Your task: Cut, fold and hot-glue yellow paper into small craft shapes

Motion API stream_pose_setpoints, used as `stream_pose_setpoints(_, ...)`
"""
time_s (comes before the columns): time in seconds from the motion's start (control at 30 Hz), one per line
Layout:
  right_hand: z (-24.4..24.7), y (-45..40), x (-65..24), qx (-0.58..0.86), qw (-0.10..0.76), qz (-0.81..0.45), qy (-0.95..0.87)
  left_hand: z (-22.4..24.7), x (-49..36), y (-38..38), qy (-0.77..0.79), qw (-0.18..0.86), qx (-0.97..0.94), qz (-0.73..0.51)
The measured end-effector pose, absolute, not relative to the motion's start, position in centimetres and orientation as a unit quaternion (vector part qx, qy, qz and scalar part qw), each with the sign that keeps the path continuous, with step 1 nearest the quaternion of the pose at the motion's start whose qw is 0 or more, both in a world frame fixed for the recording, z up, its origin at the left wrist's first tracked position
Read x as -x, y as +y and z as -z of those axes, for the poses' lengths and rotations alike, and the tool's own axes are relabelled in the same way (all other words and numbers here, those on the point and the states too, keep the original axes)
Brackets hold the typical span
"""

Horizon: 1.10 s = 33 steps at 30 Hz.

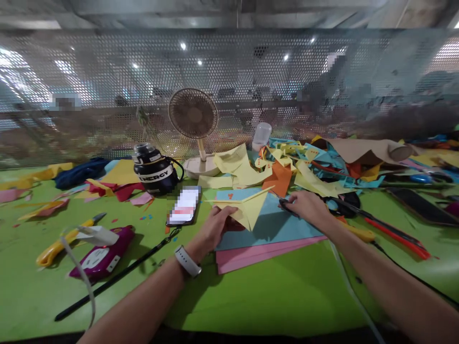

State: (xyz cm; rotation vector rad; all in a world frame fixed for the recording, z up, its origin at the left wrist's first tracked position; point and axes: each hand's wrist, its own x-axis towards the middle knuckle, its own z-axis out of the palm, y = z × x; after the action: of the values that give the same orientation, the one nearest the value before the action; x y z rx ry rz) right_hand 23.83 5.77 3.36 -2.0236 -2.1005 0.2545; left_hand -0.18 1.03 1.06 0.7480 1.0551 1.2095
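My left hand (224,222), with a white band on the wrist, grips a folded piece of yellow paper (251,210) by its lower left edge. The paper is held over blue sheets (276,229), which lie on pink sheets (236,258). To the right, my right hand (303,206) is closed round dark-handled scissors (285,203). The scissors point left, close to the right end of the yellow paper; whether the blades touch it is hard to tell.
Coloured paper scraps (279,157) pile up behind the hands. A fan (193,114), a black bottle (156,169) and a lit phone (184,205) stand or lie left of centre. A yellow cutter (68,239) and a purple box (102,255) lie further left. At right is a red-and-black tool (394,234).
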Motion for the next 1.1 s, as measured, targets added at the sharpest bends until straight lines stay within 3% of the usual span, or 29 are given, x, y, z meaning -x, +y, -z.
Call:
stream_pose_setpoints(0.27,-3.2,5.9,-24.1,0.658,0.218,-0.071,-0.717,-1.1,0.2,1.0,0.477,0.641,-0.342,-0.495)
stream_pose_setpoints(0.37,-2.8,5.3,-23.4,0.537,0.305,-0.081,-0.783,-0.9,0.3,1.2,0.478,0.646,-0.341,-0.488)
stream_pose_setpoints(0.47,-1.7,4.2,-22.3,0.368,0.302,-0.127,-0.87,-0.6,0.3,1.3,0.474,0.651,-0.344,-0.482)
stream_pose_setpoints(0.7,-0.1,3.6,-21.5,0.253,0.347,-0.154,-0.89,-0.2,0.6,1.2,0.463,0.65,-0.384,-0.465)
stream_pose_setpoints(0.9,-0.7,3.2,-21.3,0.292,0.35,-0.076,-0.887,-0.2,0.5,1.2,0.446,0.649,-0.387,-0.479)
stream_pose_setpoints(1.1,-0.9,2.8,-21.3,0.275,0.384,0.079,-0.878,-0.2,0.4,0.9,0.473,0.647,-0.389,-0.455)
